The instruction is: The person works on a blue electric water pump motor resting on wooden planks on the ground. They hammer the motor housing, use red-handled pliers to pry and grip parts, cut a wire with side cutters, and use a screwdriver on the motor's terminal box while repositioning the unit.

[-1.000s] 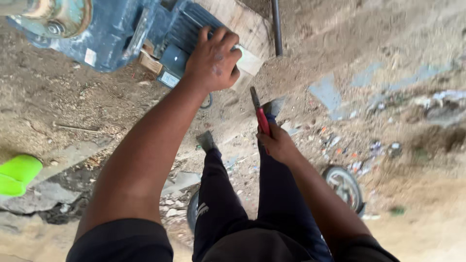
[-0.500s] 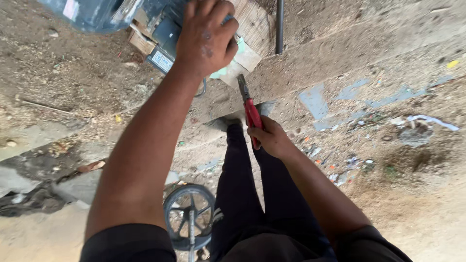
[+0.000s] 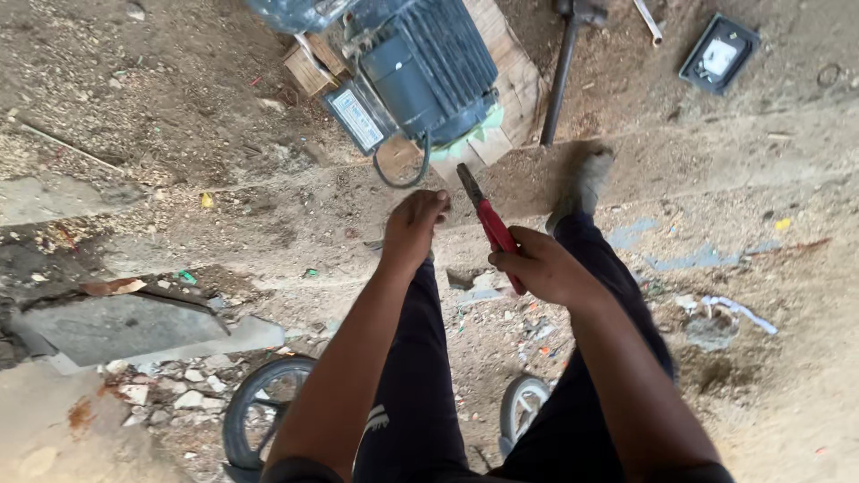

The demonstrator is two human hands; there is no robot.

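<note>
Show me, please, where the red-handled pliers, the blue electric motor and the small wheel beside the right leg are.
red-handled pliers [image 3: 494, 229]: head view, on the red handle above the right hand [image 3: 546, 266].
blue electric motor [image 3: 429, 67]: head view, on its ribbed housing.
small wheel [image 3: 519, 407]: head view, on its tyre.

Red-handled pliers [image 3: 488, 224]: held in the right hand [image 3: 541, 266] by the handles, dark metal nose up and tilted left, tip pointing at the motor and stopping short of it. Blue electric motor [image 3: 425, 67]: ribbed casing, pale rectangular plate on its near-left side, lying on wooden boards [image 3: 512, 80] on the dirt ground, a dark cable [image 3: 403, 174] looping below it. Left hand [image 3: 413, 224] hangs loosely curled, holding nothing, just left of the pliers and below the cable.
</note>
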